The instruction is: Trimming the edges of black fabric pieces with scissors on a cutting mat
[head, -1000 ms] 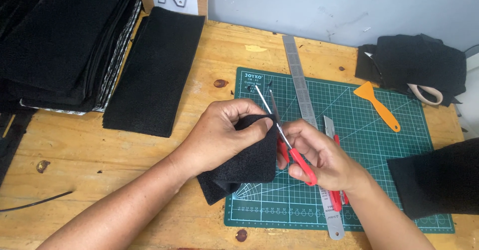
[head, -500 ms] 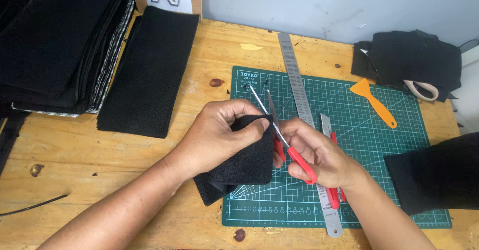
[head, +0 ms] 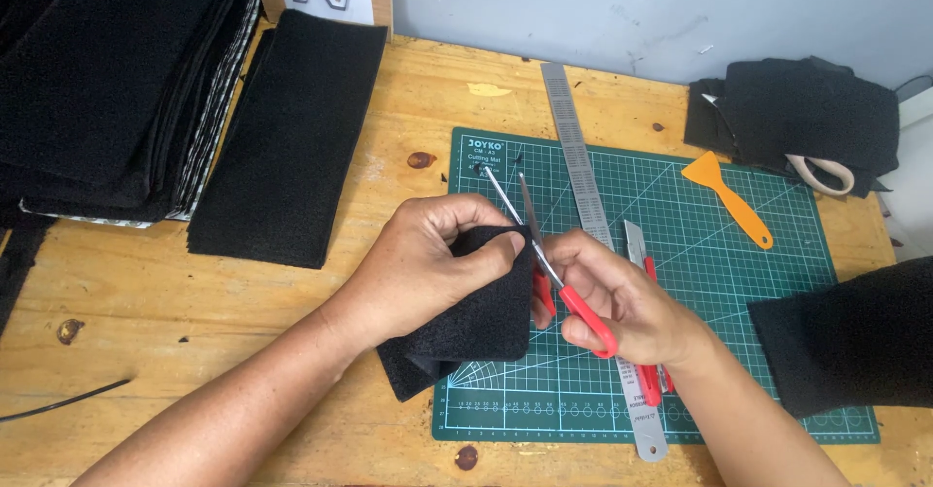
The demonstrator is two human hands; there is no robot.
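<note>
Two blades of red-handled scissors [head: 544, 263] parted, tips aimed away toward the far left corner of the green cutting mat [head: 739, 351], long axis slanting from near right to far left. Right hand [head: 622, 302] fingers looped through the red handles, clamped on them. Left hand [head: 428, 263] pinched shut on folded black felt piece [head: 476, 327], held over the mat's left edge, touching the blades. Steel ruler [head: 578, 156] just beyond.

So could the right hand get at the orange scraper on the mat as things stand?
Probably yes. The orange scraper lies in the open on the green cutting mat, up and to the right of the right hand, with nothing between. But that hand is holding the red-handled scissors, so it isn't free.
</note>
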